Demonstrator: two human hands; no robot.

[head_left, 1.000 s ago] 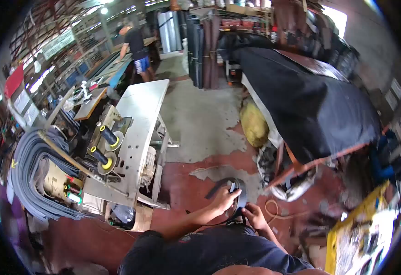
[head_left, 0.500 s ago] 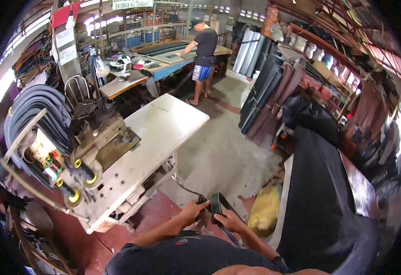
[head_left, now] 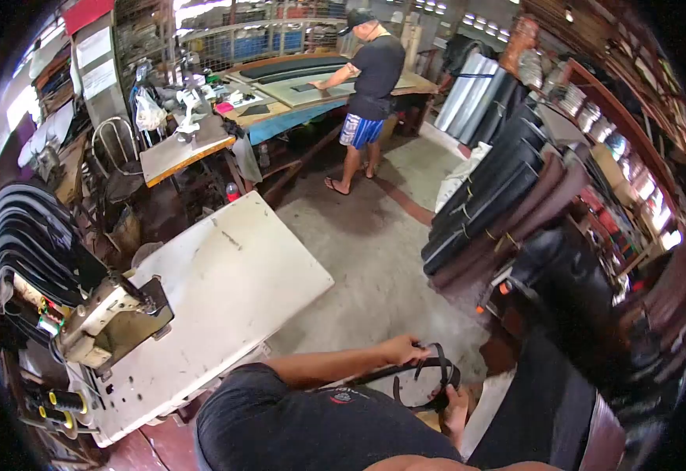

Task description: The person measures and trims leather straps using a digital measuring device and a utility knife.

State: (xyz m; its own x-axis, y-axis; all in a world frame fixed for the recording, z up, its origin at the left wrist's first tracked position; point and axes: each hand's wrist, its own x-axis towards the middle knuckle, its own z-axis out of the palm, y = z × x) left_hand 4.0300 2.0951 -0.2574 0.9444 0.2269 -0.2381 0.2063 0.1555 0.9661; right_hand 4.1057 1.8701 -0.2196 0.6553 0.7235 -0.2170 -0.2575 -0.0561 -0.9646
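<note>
The right hand (head_left: 456, 405) is holding the strap (head_left: 440, 401), which is curling forward and left toward the left hand (head_left: 402, 350), whose grip I cannot tell for sure

R grip (head_left: 454, 405) holds blk strap (head_left: 442, 370) (looped).

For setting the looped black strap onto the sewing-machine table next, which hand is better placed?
Probably the left hand: it is nearer the sewing-machine table, while the right hand holds the looped black strap farther from it.
</note>
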